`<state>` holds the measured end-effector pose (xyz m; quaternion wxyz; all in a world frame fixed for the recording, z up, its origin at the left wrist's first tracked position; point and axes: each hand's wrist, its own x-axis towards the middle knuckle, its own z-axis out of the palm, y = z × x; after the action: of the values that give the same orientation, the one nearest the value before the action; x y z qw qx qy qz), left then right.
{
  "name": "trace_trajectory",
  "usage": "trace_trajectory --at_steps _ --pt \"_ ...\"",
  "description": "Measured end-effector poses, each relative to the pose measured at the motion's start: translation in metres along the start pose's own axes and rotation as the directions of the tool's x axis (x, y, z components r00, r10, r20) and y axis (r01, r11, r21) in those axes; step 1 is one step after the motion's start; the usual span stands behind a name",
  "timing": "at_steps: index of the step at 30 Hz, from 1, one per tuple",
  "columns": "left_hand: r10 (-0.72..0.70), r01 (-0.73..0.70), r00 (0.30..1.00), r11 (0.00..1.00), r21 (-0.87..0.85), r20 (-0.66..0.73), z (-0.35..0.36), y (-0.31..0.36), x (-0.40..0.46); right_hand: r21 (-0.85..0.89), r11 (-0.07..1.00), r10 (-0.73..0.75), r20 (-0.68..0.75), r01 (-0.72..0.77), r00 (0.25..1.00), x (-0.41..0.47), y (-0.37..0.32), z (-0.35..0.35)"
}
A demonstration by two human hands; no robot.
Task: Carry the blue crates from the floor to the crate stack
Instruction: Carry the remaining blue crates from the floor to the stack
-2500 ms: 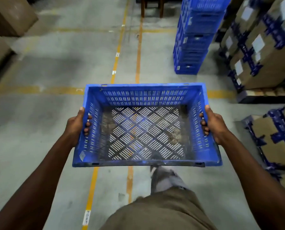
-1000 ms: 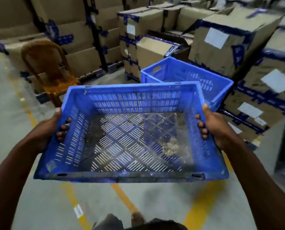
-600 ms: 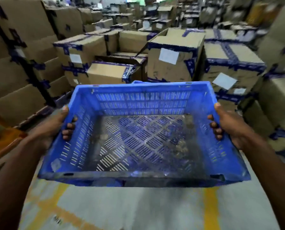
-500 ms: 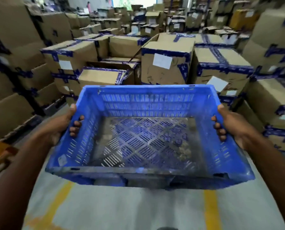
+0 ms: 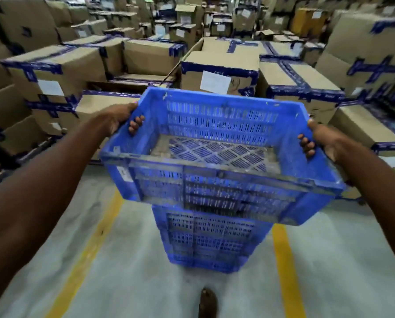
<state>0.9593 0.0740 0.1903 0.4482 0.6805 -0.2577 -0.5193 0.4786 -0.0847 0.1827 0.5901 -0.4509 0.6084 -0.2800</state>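
I hold an empty blue slotted crate (image 5: pixel 217 177) at arm's length, its near wall facing me and its far side tipped slightly up. My left hand (image 5: pixel 120 119) grips the left rim, fingers curled inside. My right hand (image 5: pixel 318 142) grips the right rim the same way. Directly below the held crate stands the crate stack (image 5: pixel 209 239) on the floor; its top is hidden behind the held crate, so I cannot tell whether they touch.
Taped cardboard boxes (image 5: pixel 219 74) on pallets crowd the space behind and to both sides of the stack. Yellow floor lines (image 5: pixel 283 267) run on either side of the stack over grey concrete. My foot (image 5: pixel 207 302) shows at the bottom edge.
The crate has been pushed forward and raised, so its near outer wall now shows. The stack has come into view beneath it. Both hands keep their grip.
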Motion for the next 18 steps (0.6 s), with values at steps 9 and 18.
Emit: trace_trajectory --at_steps 9,18 --pt "0.001 -0.002 0.999 1.0 -0.015 -0.034 0.01 0.048 0.097 -0.017 1.0 0.023 -0.016 -0.024 1.0 0.095 -0.055 0.018" --pt "-0.058 0.058 0.998 0.998 -0.021 -0.017 0.013 0.034 0.115 -0.026 0.996 0.089 -0.049 -0.091 0.995 0.108 -0.046 0.008"
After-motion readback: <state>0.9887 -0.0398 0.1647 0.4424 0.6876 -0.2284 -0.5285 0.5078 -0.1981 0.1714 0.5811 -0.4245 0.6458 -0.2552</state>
